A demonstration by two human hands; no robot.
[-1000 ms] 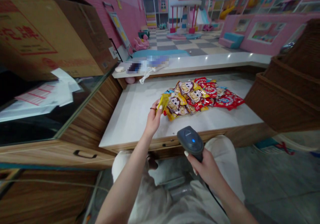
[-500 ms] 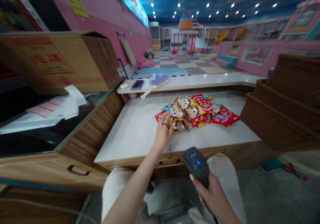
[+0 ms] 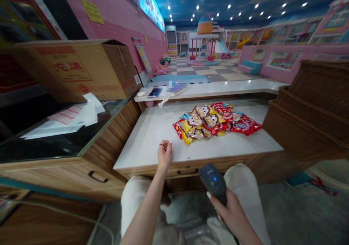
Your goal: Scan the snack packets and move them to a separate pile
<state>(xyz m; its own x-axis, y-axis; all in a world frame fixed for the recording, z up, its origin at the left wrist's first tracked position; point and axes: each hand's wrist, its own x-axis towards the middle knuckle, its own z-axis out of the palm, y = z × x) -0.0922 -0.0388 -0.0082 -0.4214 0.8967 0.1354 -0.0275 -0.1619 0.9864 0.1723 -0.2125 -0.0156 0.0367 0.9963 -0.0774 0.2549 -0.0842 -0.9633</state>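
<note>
My right hand (image 3: 231,210) is wrapped round the grip of a dark barcode scanner (image 3: 213,181) with a blue light on its top. It holds the scanner above my lap, in front of the desk drawer. My left hand (image 3: 164,154) rests at the front of the white desktop (image 3: 147,132) with its fingers curled in, and nothing shows in it. To the right of that hand lies a heap of snack bags (image 3: 211,120). Yellow and brown bags with a monkey face lie on the left and middle, red bags mostly on the right.
Stacked wicker baskets (image 3: 313,117) stand at the desk's right end. On the left, a cardboard box (image 3: 89,70) and loose papers (image 3: 73,117) lie on a dark glass counter. A raised white shelf (image 3: 218,87) behind the desk holds a phone-like item (image 3: 154,92) and a white cable.
My left hand has drawn back from the snack bags toward the left front of the desk, and its fingers have curled in. My right hand keeps the scanner in nearly the same place.
</note>
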